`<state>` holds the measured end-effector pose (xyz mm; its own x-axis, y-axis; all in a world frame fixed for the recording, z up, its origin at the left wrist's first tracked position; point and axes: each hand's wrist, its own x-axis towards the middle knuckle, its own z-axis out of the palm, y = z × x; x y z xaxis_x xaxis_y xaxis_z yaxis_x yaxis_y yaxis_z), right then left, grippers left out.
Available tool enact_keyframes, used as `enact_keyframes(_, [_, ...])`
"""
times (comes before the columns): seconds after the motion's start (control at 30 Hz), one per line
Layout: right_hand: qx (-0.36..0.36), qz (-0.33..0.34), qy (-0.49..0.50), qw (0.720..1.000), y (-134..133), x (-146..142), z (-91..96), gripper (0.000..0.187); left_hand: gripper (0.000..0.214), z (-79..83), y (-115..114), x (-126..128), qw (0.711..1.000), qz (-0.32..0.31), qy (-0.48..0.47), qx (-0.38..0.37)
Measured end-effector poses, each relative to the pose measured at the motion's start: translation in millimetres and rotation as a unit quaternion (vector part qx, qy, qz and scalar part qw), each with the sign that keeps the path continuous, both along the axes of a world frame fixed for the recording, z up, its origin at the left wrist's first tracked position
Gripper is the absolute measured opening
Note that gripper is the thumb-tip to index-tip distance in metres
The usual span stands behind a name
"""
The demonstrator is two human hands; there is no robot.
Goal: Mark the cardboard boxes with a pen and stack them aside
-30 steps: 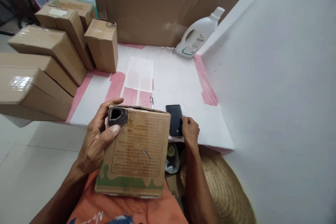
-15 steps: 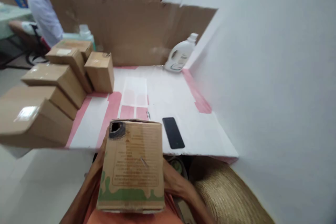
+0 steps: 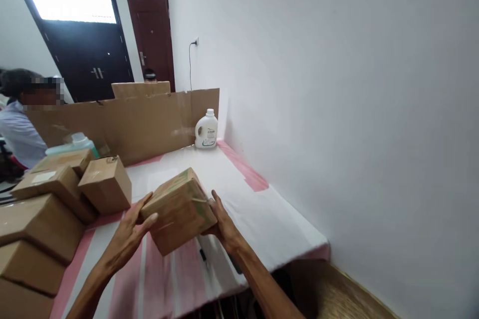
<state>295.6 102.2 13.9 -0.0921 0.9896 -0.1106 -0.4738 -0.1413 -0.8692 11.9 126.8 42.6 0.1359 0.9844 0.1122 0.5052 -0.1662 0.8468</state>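
A brown cardboard box (image 3: 179, 214) with green print is held tilted above the table, between my two hands. My left hand (image 3: 132, 227) grips its left end, with the thumb along the near side and the fingers at the far edge. On the opposite end, my right hand (image 3: 222, 219) presses against the side, thumb pointing up and the other fingers partly hidden under the box. Below it on the table lies a pen (image 3: 203, 255). A dark phone (image 3: 235, 263) shows partly behind my right forearm.
Several cardboard boxes (image 3: 41, 214) line the table's left side. A white jug (image 3: 206, 129) stands by the cardboard partition (image 3: 149, 127), and a bottle of green liquid (image 3: 77, 144) is at the back left. The white wall (image 3: 318, 109) bounds the right. A person (image 3: 18, 119) sits beyond the partition.
The box has gone from upright close to my body to tilted over the table, and my arms now reach forward. The view has swung up and to the right.
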Motion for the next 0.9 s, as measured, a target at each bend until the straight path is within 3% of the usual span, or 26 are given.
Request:
enact_keyframes(0.17, [-0.014, -0.097, -0.025, 0.995, 43, 39, -6.8, 0.054, 0.072, 34.9, 70, 65, 0.997, -0.042, 0.003, 0.071])
enact_keyframes(0.37, [-0.028, -0.181, -0.061, 0.981, 112, 94, 11.2, 0.054, 0.073, 50.5, 167, 134, 0.989, -0.106, -0.002, 0.104])
enact_keyframes(0.6, [-0.077, -0.185, -0.11, 0.974, 221, 144, 32.2, 0.063, 0.072, 45.2, 298, 196, 0.989, -0.081, 0.011, 0.126])
enact_keyframes(0.77, [-0.097, -0.185, -0.115, 0.971, 290, 170, 21.5, 0.071, 0.062, 31.0, 377, 227, 0.992, -0.062, 0.021, 0.107])
enact_keyframes(0.9, [-0.109, -0.191, -0.117, 0.968, 326, 183, 10.9, 0.071, 0.054, 16.3, 420, 248, 0.995, -0.061, 0.002, 0.073])
